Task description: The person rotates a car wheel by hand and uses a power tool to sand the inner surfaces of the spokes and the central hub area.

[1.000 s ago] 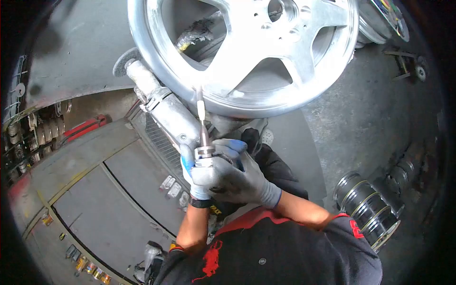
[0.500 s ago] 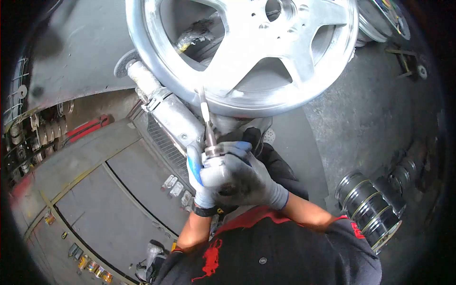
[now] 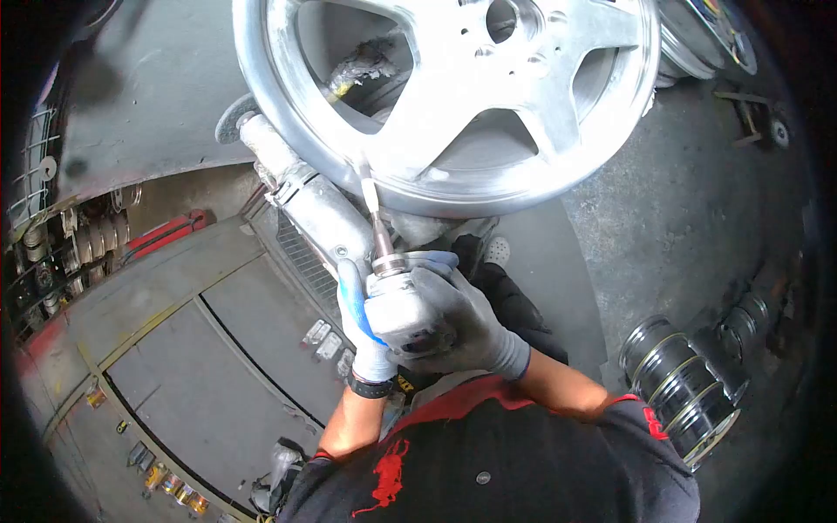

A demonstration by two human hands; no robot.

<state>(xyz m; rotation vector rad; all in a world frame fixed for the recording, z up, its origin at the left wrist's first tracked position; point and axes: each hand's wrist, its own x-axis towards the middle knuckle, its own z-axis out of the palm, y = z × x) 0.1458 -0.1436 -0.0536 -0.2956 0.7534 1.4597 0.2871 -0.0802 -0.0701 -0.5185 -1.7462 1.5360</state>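
Observation:
A silver alloy wheel with broad spokes fills the top of the view, bare metal and dusty. Both gloved hands are wrapped round a dusty grey die grinder held below it. The tool's shaft points up, and its white tip meets the lower left rim in this view. My left hand, in a grey and blue glove, grips the left side. My right hand covers the right side of the body, fingers curled across the top near the collar.
Just left of the wheel rests a dusty angle grinder with a round disc. A flat grey surface spans the lower left, small boxes along its edge. Black wheel rims are stacked on the floor at right.
The die grinder has shifted slightly left with both hands, its tip still at the rim. The grip of both hands stays closed.

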